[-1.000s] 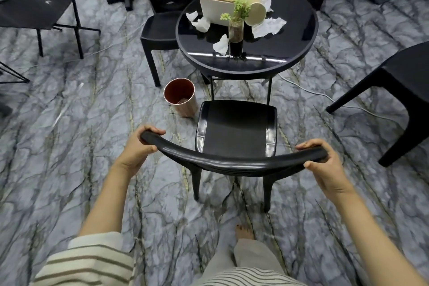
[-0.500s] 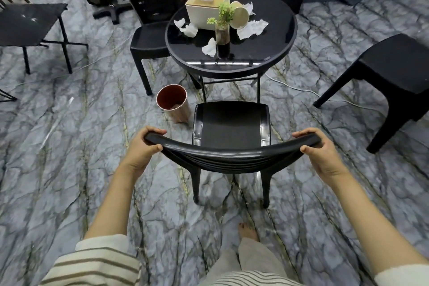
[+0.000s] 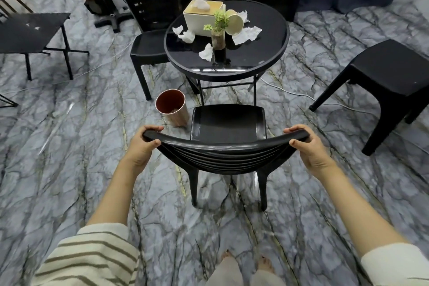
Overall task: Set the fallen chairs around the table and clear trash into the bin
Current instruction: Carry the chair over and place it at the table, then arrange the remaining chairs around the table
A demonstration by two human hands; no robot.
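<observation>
The black chair (image 3: pixel 228 123) is stood upright on the floor just in front of the round table (image 3: pixel 267 62), with its seat turned toward the table and its front edge near the table's legs. Its curved top rail is grasped at both ends: the fingers of the left hand (image 3: pixel 142 146) are curled round one end, and the fingers of the right hand (image 3: pixel 310 148) round the other.

The step in hand is judged to be the setting of this chair at the table. A second chair (image 3: pixel 148 47) is already placed at the left side of the table.

For the next move, the chair probably needs to be pushed a little closer to the table and then released. After that, the crumpled tissues (image 3: pixel 206 52) and the tipped paper cup (image 3: pixel 234 25) on the table are to be carried to the copper bin (image 3: pixel 173 109), which is stood on the floor in front of the table, toward its left side.
</observation>
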